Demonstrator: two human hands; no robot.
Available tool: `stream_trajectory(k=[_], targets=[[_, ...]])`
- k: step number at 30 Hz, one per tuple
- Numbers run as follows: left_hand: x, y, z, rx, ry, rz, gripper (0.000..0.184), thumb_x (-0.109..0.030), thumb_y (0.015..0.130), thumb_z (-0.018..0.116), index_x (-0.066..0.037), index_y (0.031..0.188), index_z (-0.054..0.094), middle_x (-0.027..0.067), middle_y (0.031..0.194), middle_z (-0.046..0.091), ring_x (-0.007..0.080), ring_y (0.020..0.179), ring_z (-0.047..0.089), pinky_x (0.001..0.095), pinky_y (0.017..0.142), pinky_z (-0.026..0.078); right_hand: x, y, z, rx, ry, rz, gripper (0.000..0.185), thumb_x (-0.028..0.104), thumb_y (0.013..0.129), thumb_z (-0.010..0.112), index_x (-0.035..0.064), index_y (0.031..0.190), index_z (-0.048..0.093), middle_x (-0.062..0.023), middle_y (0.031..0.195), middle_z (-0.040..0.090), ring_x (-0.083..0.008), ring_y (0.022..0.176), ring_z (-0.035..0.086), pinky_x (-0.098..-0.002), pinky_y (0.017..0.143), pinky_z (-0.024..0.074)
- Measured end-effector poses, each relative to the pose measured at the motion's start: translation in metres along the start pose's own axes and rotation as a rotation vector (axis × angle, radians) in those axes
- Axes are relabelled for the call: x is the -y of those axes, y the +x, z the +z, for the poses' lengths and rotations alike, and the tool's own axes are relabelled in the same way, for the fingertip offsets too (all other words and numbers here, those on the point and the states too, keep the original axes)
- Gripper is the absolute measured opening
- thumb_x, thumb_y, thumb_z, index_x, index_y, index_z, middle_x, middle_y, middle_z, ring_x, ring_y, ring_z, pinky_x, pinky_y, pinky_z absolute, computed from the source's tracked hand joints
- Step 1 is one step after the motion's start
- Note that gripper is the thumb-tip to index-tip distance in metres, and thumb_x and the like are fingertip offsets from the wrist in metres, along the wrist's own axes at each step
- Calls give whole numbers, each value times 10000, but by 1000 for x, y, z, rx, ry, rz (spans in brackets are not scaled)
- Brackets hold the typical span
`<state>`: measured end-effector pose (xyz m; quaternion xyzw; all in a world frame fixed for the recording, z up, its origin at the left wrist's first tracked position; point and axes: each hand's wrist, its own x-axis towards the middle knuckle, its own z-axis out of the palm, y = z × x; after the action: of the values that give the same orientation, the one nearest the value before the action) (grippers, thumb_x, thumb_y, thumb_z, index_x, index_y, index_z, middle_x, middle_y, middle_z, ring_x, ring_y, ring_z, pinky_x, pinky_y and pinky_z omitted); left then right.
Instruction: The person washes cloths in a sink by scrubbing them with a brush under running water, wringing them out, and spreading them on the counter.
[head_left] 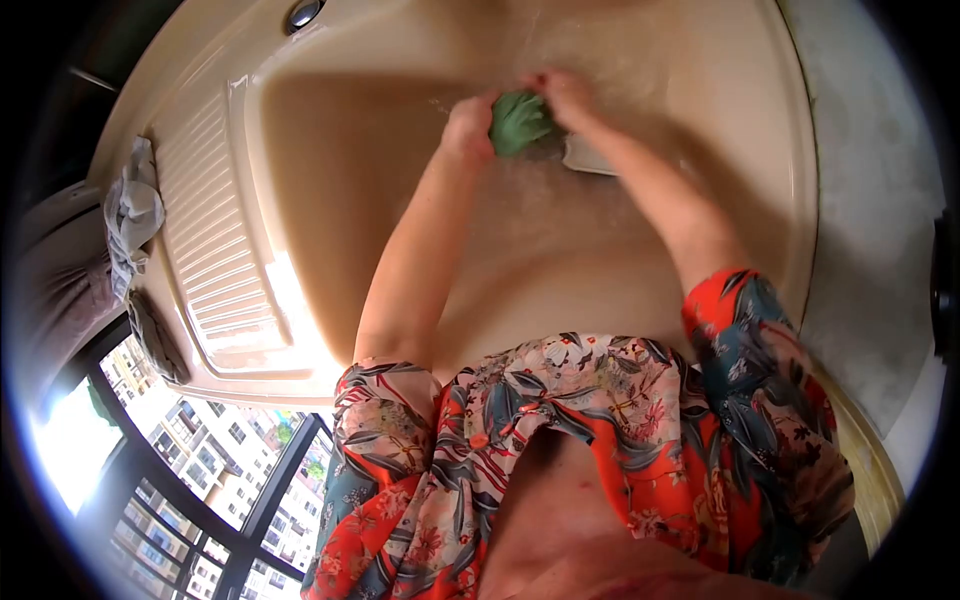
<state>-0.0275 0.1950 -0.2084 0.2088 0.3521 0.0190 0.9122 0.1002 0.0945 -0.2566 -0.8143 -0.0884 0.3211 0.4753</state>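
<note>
A crumpled green cloth (519,123) is bunched between my two hands, low in the beige sink basin (340,200). My left hand (470,128) is closed on the cloth's left side. At its upper right, my right hand (562,97) grips the cloth with curled fingers, partly blurred. Water seems to lie or run around the hands. Just below my right wrist is a pale, flat-edged object (588,156), partly hidden by the forearm; I cannot tell what it is.
A ribbed washboard surface (215,230) is moulded into the sink's left side. Grey cloths (133,215) hang over the left rim, with a dark cloth (155,340) below them. A round chrome fitting (304,14) sits at the top. A window (200,450) is at lower left.
</note>
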Motion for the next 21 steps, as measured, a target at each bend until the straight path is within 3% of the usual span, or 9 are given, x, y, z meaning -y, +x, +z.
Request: stream_trajectory(k=[1,3,6,8,9,14,16,17,21], targets=[[-8,2,-5,-18,29,9,257,-170,811,556,7,996,582,104,921,611,218,853,566,350,781,453,-2,7,-41,-13,-731,-203,310,398,835,522,124,952,606,-87,949,617,-234,807,603,-345,685,467],[-17,7,-34,-35,54,-9,255,-173,813,555,6,992,583,104,918,612,221,853,566,352,783,453,8,13,-91,-174,-771,-242,276,347,843,508,99,918,602,-103,862,628,-239,812,595,-376,721,452],[-10,5,-60,-33,50,-93,253,-179,815,552,3,988,585,105,913,613,225,852,567,355,786,452,35,-11,-99,-181,-605,38,344,410,848,477,133,1018,590,-117,985,611,-263,857,599,-348,755,471],[2,3,-53,-7,8,-148,251,-182,816,551,1,985,586,105,909,613,228,852,567,357,788,452,-3,-13,-30,-314,-632,-335,370,337,799,546,126,1103,566,-153,930,616,-275,836,602,-383,731,478],[8,1,-46,8,-24,-162,251,-184,817,550,0,983,587,105,907,614,229,852,567,357,789,452,7,-23,-2,-71,-553,-149,418,326,759,591,113,1117,560,-156,845,627,-268,777,608,-382,703,477],[14,-2,-27,22,-110,-144,248,-192,820,546,-4,975,590,106,899,615,237,852,568,362,794,451,55,-110,62,50,-488,-771,269,348,731,613,128,884,591,-114,803,606,-288,746,587,-367,650,469],[14,-3,-18,15,-117,-114,247,-196,821,544,-6,972,592,107,895,616,239,852,568,364,796,450,37,-66,38,62,-404,-553,258,335,757,592,103,868,611,-105,834,619,-271,793,592,-364,670,458],[11,-5,-11,8,-108,-93,246,-197,822,543,-7,970,592,107,893,616,241,852,568,365,797,450,16,-30,22,89,-202,-151,282,334,783,577,92,918,633,-91,870,638,-233,804,600,-350,685,459],[-15,-4,-28,-43,-29,-52,255,-202,817,549,-9,978,588,108,904,611,245,865,563,367,809,444,-21,37,-72,-73,-684,-389,352,364,804,572,47,945,631,-108,909,640,-201,821,598,-341,742,458]])
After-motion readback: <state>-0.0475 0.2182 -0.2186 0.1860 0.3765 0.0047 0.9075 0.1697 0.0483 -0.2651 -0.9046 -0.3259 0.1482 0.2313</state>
